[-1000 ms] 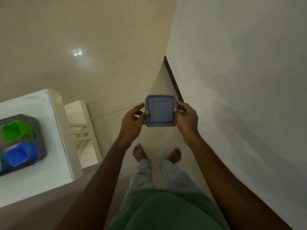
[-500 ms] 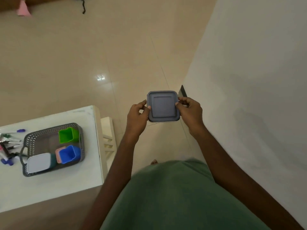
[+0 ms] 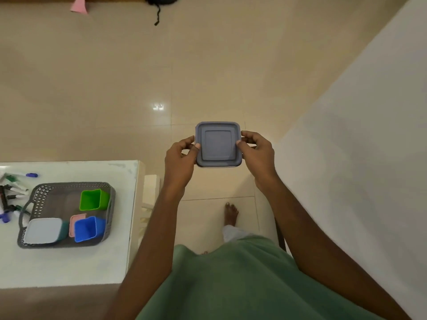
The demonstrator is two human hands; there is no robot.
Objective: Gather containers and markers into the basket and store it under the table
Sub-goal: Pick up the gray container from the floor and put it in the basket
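Container nudged leftward, pinched between left hand and right hand.

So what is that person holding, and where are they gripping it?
A closed grey square container. The left hand pinches its left edge and the right hand its right edge, with both thumbs on top.

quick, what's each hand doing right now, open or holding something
Left hand: grips the left edge of the grey container.
Right hand: grips the container's right edge.
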